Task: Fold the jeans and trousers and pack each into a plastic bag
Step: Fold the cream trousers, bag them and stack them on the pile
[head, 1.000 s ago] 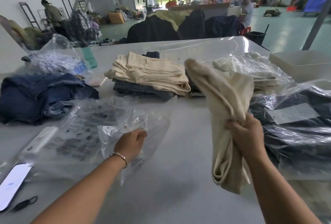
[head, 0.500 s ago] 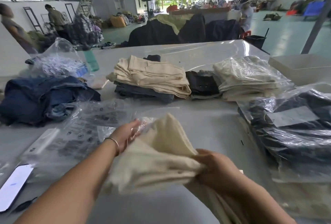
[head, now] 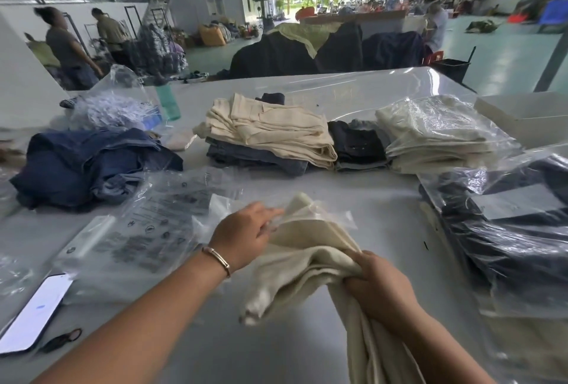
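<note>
The right hand [head: 379, 287] grips the bunched cream trousers [head: 307, 264] just above the surface [head: 353, 199], feeding their folded end into the clear plastic bag [head: 325, 216], whose mouth the left hand [head: 246, 237] pinches, apparently to hold it open.

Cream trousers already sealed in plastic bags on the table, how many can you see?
1 bagged cream stack at the far right, beside the dark folded pile. It may hold several pairs; the layers blur together. More may hide under the dark bagged jeans.
</note>
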Demonstrator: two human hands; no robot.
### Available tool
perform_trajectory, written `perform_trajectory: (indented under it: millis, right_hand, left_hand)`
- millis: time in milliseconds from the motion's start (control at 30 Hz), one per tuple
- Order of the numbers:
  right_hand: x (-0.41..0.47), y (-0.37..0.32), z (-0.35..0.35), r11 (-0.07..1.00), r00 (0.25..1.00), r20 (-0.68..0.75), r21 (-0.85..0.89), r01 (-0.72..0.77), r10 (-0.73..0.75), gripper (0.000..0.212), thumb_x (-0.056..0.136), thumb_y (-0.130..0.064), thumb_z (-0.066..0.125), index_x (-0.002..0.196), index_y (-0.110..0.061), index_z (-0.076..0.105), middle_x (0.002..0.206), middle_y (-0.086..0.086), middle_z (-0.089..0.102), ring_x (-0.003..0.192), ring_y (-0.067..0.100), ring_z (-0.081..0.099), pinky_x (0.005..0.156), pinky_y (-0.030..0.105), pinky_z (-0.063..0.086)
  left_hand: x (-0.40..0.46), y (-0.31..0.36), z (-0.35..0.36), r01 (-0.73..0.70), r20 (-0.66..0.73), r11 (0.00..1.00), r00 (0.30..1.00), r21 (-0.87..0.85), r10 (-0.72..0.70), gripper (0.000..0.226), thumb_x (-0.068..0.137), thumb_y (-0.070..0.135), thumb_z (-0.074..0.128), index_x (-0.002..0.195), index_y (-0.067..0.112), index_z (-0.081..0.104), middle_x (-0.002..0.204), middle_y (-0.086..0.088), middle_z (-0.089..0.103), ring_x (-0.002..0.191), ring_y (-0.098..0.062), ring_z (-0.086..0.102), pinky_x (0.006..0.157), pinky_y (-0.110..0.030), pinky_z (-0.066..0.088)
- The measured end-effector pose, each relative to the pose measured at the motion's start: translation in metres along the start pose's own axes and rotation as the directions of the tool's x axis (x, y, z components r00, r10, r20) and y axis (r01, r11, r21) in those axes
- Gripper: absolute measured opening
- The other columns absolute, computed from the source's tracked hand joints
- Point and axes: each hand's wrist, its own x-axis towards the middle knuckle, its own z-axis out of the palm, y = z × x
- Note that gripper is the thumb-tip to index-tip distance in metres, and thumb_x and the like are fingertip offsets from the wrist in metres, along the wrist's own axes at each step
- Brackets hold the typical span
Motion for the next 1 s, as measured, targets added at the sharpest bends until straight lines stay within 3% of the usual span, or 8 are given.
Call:
perform_trajectory:
  millis: [133, 333, 433, 533, 600, 700, 867, 1000]
  right_hand:
    - [0.001, -0.003, -0.001, 0.944, 0.986, -0.028, 0.295, -0.150, 0.165, 0.025, 0.065, -0.022, 0.064, 0.072, -0.045, 0.056, 0.069, -0.011, 0.063, 0.070, 0.014, 0.060, 0.057, 0.025, 0.042]
    - [0.000, -0.008, 0.001, 0.777, 0.943, -0.076, 0.591, -0.218, 0.323, 0.019, 0.057, -0.024, 0.060, 0.075, -0.028, 0.064, 0.065, -0.001, 0.066, 0.068, 0.025, 0.063, 0.066, 0.044, 0.052]
    - [-0.002, -0.009, 0.002, 0.825, 0.935, -0.125, 0.518, -0.224, 0.332, 0.023, 0.066, -0.023, 0.060, 0.076, -0.043, 0.060, 0.063, -0.015, 0.064, 0.063, 0.012, 0.060, 0.058, 0.033, 0.047]
    - [-0.002, -0.012, 0.004, 0.887, 0.937, -0.138, 0.391, -0.246, 0.321, 0.019, 0.066, -0.033, 0.053, 0.081, -0.043, 0.054, 0.068, -0.011, 0.062, 0.067, 0.014, 0.059, 0.057, 0.029, 0.044]
    - [-0.003, -0.016, 0.009, 0.943, 0.953, -0.128, 0.228, -0.241, 0.274, 0.031, 0.068, -0.037, 0.049, 0.098, -0.044, 0.051, 0.079, -0.008, 0.058, 0.072, 0.020, 0.057, 0.057, 0.030, 0.039]
    - [-0.005, -0.023, 0.016, 0.951, 0.964, -0.116, 0.227, -0.210, 0.240, 0.032, 0.070, -0.033, 0.052, 0.101, -0.041, 0.054, 0.080, -0.008, 0.059, 0.073, 0.018, 0.058, 0.056, 0.030, 0.037]
    - [-0.003, -0.022, 0.006, 0.407, 0.860, 0.139, 0.837, -0.367, 0.490, 0.011, 0.072, -0.004, 0.060, 0.075, -0.010, 0.068, 0.060, 0.002, 0.064, 0.061, 0.020, 0.059, 0.058, 0.034, 0.047]
    - [-0.005, -0.028, 0.011, 0.683, 0.915, 0.000, 0.665, -0.301, 0.404, 0.030, 0.075, -0.008, 0.058, 0.101, -0.022, 0.065, 0.084, 0.001, 0.070, 0.082, 0.026, 0.065, 0.076, 0.044, 0.053]
  left_hand:
    - [-0.006, -0.017, 0.005, 0.120, -0.079, 0.975, 0.991, 0.186, -0.107, 0.041, 0.083, 0.002, 0.052, 0.121, 0.016, 0.063, 0.098, -0.003, 0.054, 0.088, -0.021, 0.054, 0.059, -0.026, 0.042]
    - [-0.010, -0.023, 0.004, 0.304, 0.009, 0.921, 0.949, 0.242, -0.315, 0.025, 0.078, 0.010, 0.060, 0.098, 0.022, 0.052, 0.095, 0.003, 0.052, 0.080, -0.017, 0.049, 0.058, -0.025, 0.032]
    - [-0.010, -0.014, -0.003, 0.419, 0.343, 0.905, 0.862, -0.067, -0.374, 0.019, 0.070, 0.012, 0.063, 0.077, 0.022, 0.048, 0.071, 0.006, 0.052, 0.064, -0.014, 0.049, 0.056, -0.024, 0.038]
    - [-0.005, 0.001, -0.020, 0.606, 0.577, 0.693, 0.747, -0.389, -0.330, 0.016, 0.056, 0.010, 0.053, 0.068, 0.018, 0.046, 0.062, -0.001, 0.048, 0.050, -0.011, 0.046, 0.049, -0.021, 0.043]
    - [0.005, 0.003, -0.028, 0.623, 0.529, 0.670, 0.756, -0.404, -0.385, 0.013, 0.062, 0.008, 0.054, 0.068, 0.018, 0.047, 0.062, -0.003, 0.050, 0.049, -0.012, 0.046, 0.046, -0.020, 0.041]
    - [0.018, 0.005, -0.032, 0.522, 0.286, 0.847, 0.830, -0.098, -0.478, 0.011, 0.076, 0.015, 0.061, 0.082, 0.019, 0.054, 0.076, -0.001, 0.059, 0.066, -0.017, 0.054, 0.054, -0.024, 0.040]
    - [0.020, 0.018, -0.025, 0.387, 0.126, 0.909, 0.905, 0.154, -0.406, 0.030, 0.079, 0.013, 0.060, 0.107, 0.018, 0.052, 0.097, -0.002, 0.056, 0.082, -0.019, 0.053, 0.062, -0.025, 0.038]
    - [0.017, 0.038, -0.018, 0.324, 0.174, 0.944, 0.928, 0.061, -0.330, 0.018, 0.077, 0.017, 0.059, 0.092, 0.021, 0.049, 0.085, 0.000, 0.059, 0.077, -0.020, 0.056, 0.056, -0.025, 0.040]
